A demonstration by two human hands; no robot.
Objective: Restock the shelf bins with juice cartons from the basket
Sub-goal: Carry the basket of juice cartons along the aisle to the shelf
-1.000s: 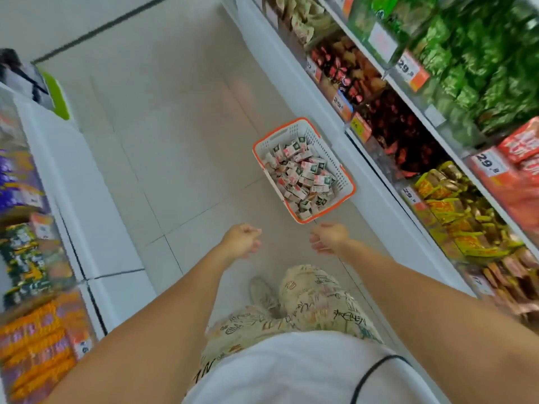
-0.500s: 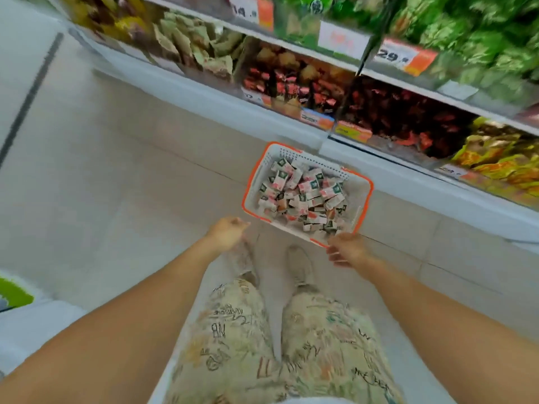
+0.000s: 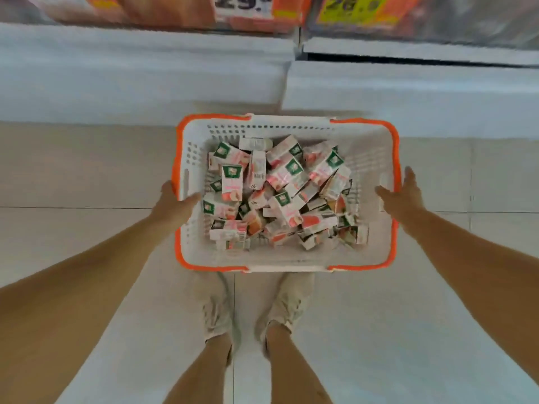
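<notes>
A white basket with an orange rim [image 3: 361, 268] stands on the tiled floor in front of my feet. It holds a loose heap of several small juice cartons [image 3: 283, 193], white and pink with green tops. My left hand [image 3: 175, 202] grips the basket's left rim, thumb inside and fingers outside. My right hand [image 3: 405, 196] lies over the right rim with its fingers straight along the outside and its thumb spread inward. No carton is in either hand.
The white base of the shelf unit [image 3: 140, 80] runs across just beyond the basket. Blurred orange and yellow price tags [image 3: 242, 4] line the shelf edge at the top. My shoes [image 3: 215, 310] stand right behind the basket on the floor.
I have turned to face the shelf and bent over the basket. Both hands moved from the near rim out to the left and right sides.
</notes>
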